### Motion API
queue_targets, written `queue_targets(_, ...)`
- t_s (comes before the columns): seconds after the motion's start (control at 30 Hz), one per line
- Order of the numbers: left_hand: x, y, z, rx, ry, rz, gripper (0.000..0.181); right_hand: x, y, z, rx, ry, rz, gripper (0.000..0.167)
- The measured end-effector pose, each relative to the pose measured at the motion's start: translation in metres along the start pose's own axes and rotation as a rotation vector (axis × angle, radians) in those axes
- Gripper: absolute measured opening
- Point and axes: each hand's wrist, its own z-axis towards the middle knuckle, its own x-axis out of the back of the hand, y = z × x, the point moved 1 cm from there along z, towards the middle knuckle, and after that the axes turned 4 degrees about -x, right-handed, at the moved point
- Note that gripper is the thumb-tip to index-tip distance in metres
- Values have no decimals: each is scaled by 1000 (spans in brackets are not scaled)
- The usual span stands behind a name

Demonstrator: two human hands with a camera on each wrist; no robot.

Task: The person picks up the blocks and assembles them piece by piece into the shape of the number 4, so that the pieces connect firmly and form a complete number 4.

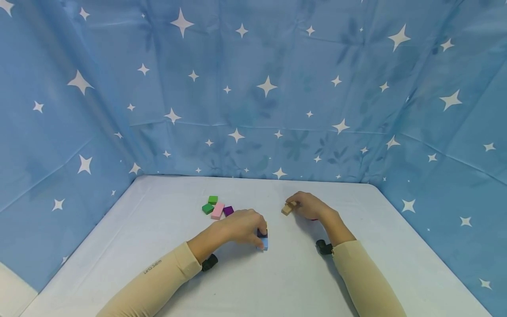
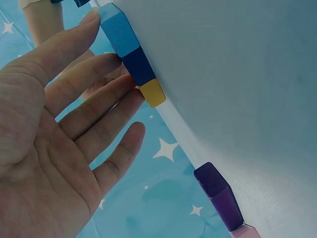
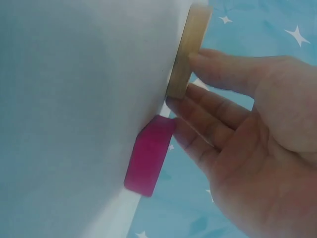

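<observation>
Light blue, dark blue and yellow blocks lie end to end on the table. Over this row is my left hand; its thumb touches the light blue block and extended fingertips meet the dark blue and yellow ones. Farther right, my right hand pinches a plain wooden block, thumb on the near side, another fingertip at its lower end. A magenta block lies close by, near another fingertip of that hand. In the head view the right hand mostly covers the magenta block.
Left of my left hand stands a loose group: a purple block, a pink block and two green blocks. The white table ends at a blue star-patterned curtain on the far side.
</observation>
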Motion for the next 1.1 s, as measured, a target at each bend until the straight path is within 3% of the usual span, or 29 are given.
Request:
queue_targets(0.27, 0, 0, 1, -2, -4, 5, 39, 0, -2, 1, -51, 26, 41, 28)
queue_targets(0.5, -2, -1, 2, 6, -4, 5, 40, 1, -3, 0, -76, 16, 91, 28)
queue_targets(1.1, -1, 0, 1, 8, -6, 13, 39, 2, -13, 2, 18, -36, 119, 28)
